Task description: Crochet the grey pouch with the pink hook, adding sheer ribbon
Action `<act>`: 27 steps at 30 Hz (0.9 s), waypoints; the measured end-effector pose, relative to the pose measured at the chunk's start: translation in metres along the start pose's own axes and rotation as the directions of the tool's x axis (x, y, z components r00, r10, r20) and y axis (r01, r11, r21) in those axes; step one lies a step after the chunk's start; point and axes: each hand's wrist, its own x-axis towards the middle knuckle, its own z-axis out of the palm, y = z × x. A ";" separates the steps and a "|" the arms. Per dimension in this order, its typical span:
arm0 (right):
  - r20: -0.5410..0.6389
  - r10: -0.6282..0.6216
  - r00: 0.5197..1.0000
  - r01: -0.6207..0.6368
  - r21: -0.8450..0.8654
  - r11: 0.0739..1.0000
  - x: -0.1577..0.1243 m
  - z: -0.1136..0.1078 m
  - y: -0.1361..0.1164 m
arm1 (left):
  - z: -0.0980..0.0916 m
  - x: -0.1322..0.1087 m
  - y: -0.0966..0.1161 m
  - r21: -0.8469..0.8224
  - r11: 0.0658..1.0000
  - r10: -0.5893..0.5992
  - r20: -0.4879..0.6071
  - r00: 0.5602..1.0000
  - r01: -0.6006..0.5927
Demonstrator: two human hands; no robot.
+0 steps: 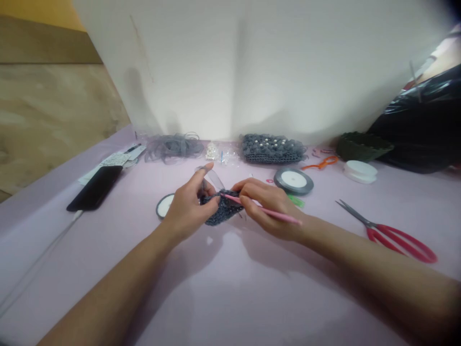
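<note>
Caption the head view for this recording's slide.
Left hand pinches gray crochet while right hand holds a pink crochet hook in it, over a lilac table.

Lilac table [72, 269] holds scissors [372, 234], ribbon spools [293, 180], phone [94, 188].

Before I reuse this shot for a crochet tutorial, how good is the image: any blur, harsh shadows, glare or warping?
In the head view, the left hand and right hand cast soft, diffuse shadows on the lilac tablecloth, without harsh glare; the grey crochet piece and pink crochet hook look slightly soft, stitches not crisp; the wide lens visibly bends the white wall, and the top right corner darkens.
</note>
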 end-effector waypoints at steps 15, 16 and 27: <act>-0.097 -0.291 0.952 0.243 -0.338 0.909 -0.009 0.020 0.024 | 0.024 -0.003 0.010 -0.733 0.595 -0.314 0.168 0.934 0.331; -0.084 -0.304 0.949 0.266 -0.305 0.914 -0.009 0.018 0.024 | 0.020 -0.001 0.010 -0.727 0.576 -0.323 0.218 0.921 0.374; -0.041 -0.209 0.977 0.210 0.031 0.977 -0.006 0.003 0.022 | -0.001 0.005 0.004 -0.688 0.610 -0.316 0.242 0.918 0.392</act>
